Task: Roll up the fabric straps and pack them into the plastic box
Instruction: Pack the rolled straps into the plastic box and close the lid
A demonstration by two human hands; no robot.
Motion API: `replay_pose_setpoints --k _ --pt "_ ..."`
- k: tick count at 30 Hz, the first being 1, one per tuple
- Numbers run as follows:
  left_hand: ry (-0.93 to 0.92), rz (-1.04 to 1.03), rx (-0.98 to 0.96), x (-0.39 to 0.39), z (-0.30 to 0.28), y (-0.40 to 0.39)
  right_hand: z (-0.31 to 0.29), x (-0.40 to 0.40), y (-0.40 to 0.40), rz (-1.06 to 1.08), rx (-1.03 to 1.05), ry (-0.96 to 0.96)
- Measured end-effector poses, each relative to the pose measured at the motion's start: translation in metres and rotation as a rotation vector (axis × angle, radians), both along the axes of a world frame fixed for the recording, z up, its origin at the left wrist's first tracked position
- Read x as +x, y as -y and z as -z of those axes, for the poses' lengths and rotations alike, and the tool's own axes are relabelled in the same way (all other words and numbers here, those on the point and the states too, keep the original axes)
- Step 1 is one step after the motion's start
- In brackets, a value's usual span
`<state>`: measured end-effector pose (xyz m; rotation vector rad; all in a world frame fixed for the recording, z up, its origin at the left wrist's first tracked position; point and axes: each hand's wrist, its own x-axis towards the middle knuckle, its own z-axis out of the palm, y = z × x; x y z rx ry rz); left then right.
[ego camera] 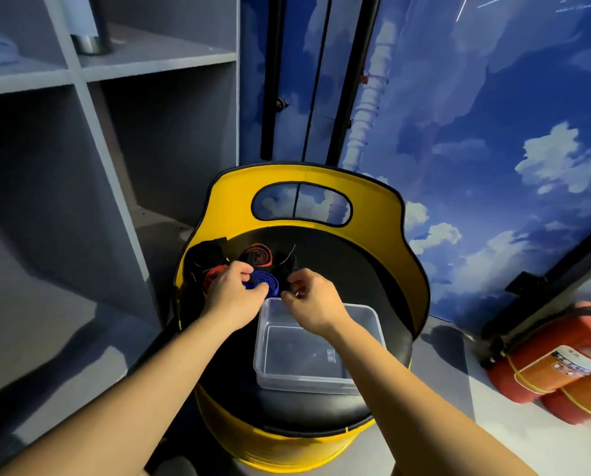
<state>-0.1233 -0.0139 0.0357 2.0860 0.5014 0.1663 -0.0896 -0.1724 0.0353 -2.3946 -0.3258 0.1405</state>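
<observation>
Holding a blue strap (264,282), the left hand (234,297) has its fingers curled round the coil; the right hand (313,298) is just beside it, with its fingertips pinching a black strap (288,269) that is hard to see against the dark seat; the two hands are close together but not touching. Past the left hand's fingers lies a red strap (259,255) rolled into a spiral; another red strap (213,273) peeks out on the far left side of the left hand, partly hidden by it; a dark bundle (204,254) sits beyond that one. Right under the right wrist stands the clear plastic box (366,383), open on top, with nothing showing inside it. Straps and box all rest on the black seat (342,266) of a round yellow chair (383,214). Far off to the right of the right arm lie red fire extinguishers (558,362) on the floor; to the left of the left arm stands a grey shelf (81,108); behind the chair is a wall (493,115) with blue sky and clouds.
</observation>
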Motion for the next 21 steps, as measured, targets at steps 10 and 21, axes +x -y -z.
replay_pose_setpoints --k 10,21 --pt "-0.176 -0.071 -0.214 0.025 0.04 -0.022 0.046 0.035 -0.05 -0.091 -0.277 0.035" --pt "-0.229 -0.117 -0.188 0.028 0.046 -0.014 0.058 0.05 -0.062 -0.042 -0.346 0.016"
